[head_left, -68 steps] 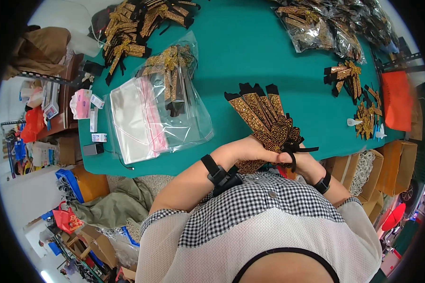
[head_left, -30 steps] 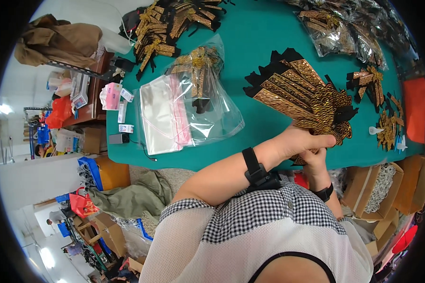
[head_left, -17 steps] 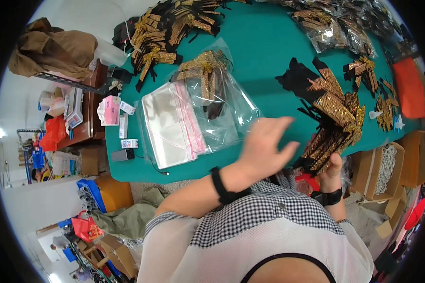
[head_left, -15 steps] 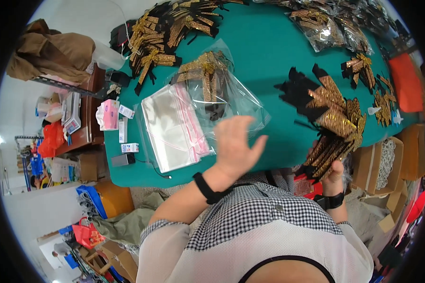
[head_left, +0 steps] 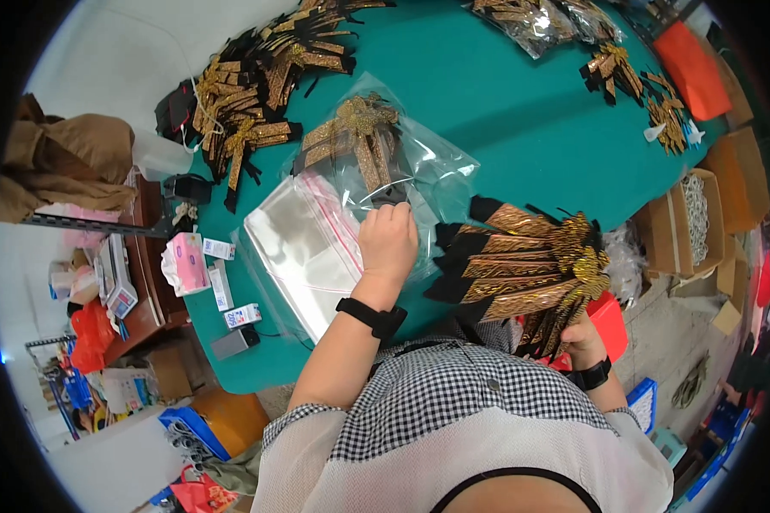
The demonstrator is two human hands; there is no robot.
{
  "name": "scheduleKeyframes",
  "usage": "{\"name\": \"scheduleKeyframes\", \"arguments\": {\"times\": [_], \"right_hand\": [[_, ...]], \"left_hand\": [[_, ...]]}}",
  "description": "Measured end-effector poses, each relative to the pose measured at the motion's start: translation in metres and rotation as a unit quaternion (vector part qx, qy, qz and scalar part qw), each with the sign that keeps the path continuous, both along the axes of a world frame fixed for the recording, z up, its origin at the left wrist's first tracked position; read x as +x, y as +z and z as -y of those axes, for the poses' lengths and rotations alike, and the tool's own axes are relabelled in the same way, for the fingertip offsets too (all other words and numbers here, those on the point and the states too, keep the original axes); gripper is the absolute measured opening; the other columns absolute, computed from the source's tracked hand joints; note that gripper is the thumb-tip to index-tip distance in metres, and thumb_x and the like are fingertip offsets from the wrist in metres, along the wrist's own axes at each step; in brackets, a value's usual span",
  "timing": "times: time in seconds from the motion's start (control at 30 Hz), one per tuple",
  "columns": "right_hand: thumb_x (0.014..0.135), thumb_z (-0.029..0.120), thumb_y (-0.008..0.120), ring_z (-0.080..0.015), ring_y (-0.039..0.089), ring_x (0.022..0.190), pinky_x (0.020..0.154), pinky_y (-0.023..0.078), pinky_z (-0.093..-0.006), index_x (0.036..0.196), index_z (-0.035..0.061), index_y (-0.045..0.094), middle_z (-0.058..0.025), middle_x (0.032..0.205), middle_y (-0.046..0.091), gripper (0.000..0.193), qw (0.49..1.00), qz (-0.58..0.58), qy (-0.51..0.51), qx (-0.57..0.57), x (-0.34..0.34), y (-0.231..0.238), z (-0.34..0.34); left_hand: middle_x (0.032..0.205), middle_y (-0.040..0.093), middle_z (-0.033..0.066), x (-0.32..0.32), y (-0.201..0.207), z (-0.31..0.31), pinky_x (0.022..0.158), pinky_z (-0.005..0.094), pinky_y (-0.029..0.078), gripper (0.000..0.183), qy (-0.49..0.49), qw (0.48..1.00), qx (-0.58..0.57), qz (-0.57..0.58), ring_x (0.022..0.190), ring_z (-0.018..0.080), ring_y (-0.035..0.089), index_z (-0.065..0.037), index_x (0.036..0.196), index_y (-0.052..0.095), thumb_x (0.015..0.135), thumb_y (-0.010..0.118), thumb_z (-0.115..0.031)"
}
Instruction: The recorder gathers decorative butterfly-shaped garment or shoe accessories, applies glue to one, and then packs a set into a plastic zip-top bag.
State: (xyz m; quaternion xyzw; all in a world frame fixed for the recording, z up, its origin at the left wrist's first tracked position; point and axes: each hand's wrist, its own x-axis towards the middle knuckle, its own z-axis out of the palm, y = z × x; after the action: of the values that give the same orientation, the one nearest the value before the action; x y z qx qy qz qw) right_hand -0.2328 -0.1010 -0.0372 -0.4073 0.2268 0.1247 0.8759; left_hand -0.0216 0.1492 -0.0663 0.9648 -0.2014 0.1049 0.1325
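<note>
My left hand is closed, its fingertips pressed at the near edge of a clear plastic bag. A bow of black ribbon with gold sequins lies in or under that bag; which of the two I cannot tell. Beneath my left hand is a stack of flat clear bags with pinkish seal strips. At the table's front edge, my right hand grips a thick bunch of black-and-gold sequin bows, tails fanned toward the left. The bunch partly hides my right fingers.
More bows are heaped at the far left of the green table. Bagged bows lie at the back, loose ones at the right. A tissue pack and small boxes stand left. An open carton is beyond the right edge.
My left hand has come down from an open, raised pose and closed at the bag's edge. The bunch in my right hand has swung left, tails now pointing left. The whole view has shifted.
</note>
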Motion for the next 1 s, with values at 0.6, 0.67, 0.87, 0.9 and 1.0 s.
{"name": "scheduleKeyframes", "arguments": {"times": [0.6,0.67,0.87,0.9,1.0], "right_hand": [[0.067,0.015,0.067,-0.0211,0.061,0.087,0.075,0.052,-0.0327,0.114,-0.0035,0.047,-0.0117,0.100,0.059,0.055,0.999,0.030,-0.018,0.032,0.068,-0.012,-0.029],[0.070,0.019,0.067,-0.0238,0.062,0.086,0.076,0.053,-0.0359,0.116,-0.0039,0.046,-0.0133,0.100,0.060,0.055,0.997,0.047,-0.054,0.015,0.070,-0.014,-0.033],[0.070,0.019,0.066,-0.0237,0.060,0.092,0.081,0.051,-0.0370,0.117,-0.0025,0.046,-0.0131,0.104,0.059,0.055,0.992,0.062,-0.097,0.055,0.075,-0.016,-0.060],[0.070,0.019,0.067,-0.0222,0.060,0.089,0.079,0.051,-0.0344,0.115,-0.0022,0.046,-0.0124,0.101,0.059,0.054,0.987,0.060,-0.116,0.094,0.076,-0.018,-0.066],[0.068,0.020,0.070,-0.0211,0.059,0.091,0.081,0.049,-0.0335,0.117,-0.0020,0.046,-0.0107,0.103,0.059,0.060,0.989,0.087,-0.106,0.047,0.076,-0.022,-0.080]], "left_hand": [[0.069,0.057,0.0109,0.019,0.048,-0.033,0.053,0.0298,0.043,0.011,-0.127,0.944,-0.290,-0.092,0.058,0.0225,0.055,-0.003,0.087,0.063,0.077,0.061,-0.006],[0.069,0.057,0.0107,0.011,0.051,-0.033,0.052,0.0295,0.043,0.011,-0.115,0.939,-0.306,-0.111,0.057,0.0215,0.055,-0.003,0.088,0.063,0.077,0.061,-0.007],[0.067,0.056,0.0093,0.007,0.063,-0.020,0.050,0.0278,0.041,0.014,-0.084,0.927,-0.342,-0.131,0.054,0.0184,0.053,-0.003,0.090,0.062,0.076,0.062,-0.008],[0.067,0.056,0.0094,0.007,0.065,-0.018,0.050,0.0275,0.041,0.019,-0.069,0.938,-0.324,-0.100,0.054,0.0183,0.052,-0.003,0.093,0.060,0.075,0.064,-0.009],[0.069,0.057,0.0086,-0.013,0.078,-0.012,0.051,0.0266,0.042,0.027,-0.111,0.942,-0.311,-0.065,0.054,0.0174,0.052,-0.001,0.098,0.058,0.074,0.066,-0.011]]}}
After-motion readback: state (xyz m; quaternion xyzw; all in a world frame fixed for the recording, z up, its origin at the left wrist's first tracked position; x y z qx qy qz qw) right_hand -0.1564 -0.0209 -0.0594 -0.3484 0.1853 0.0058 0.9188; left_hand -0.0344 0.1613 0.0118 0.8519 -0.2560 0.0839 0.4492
